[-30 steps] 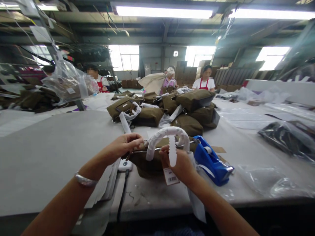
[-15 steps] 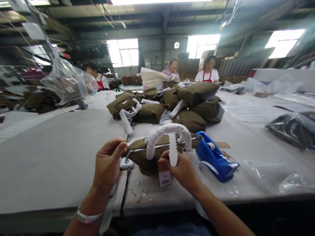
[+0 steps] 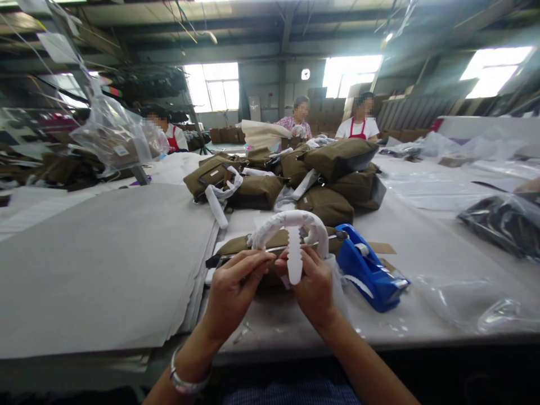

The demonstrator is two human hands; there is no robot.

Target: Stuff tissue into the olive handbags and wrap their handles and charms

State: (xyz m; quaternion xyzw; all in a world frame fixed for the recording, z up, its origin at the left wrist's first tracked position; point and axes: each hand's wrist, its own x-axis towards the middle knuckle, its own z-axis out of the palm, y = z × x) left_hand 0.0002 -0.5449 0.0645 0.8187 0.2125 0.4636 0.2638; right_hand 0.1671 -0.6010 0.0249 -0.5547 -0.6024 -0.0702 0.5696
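An olive bag (image 3: 236, 245) with a silver zipper lies at the table's front, its white-wrapped handles (image 3: 295, 216) arching up. A notched white strip (image 3: 294, 256) hangs in front of the handles. My right hand (image 3: 314, 281) is closed in a pinch behind and beside the strip, at the bag's front, where a tag is now mostly hidden. Just left of it, my left hand (image 3: 236, 289) has thumb and fingertips pressed together; anything between them is too small to make out.
A blue tape dispenser (image 3: 369, 270) stands right of the bag. Behind lies a pile of olive bags (image 3: 337, 163). Large paper sheets (image 3: 105, 264) cover the left side. Clear plastic (image 3: 472, 298) lies at right. Three people are across the table.
My left hand has moved right, from the bag's left end to beside my right hand. My right hand has stayed near the strip, and the tag is now mostly covered.
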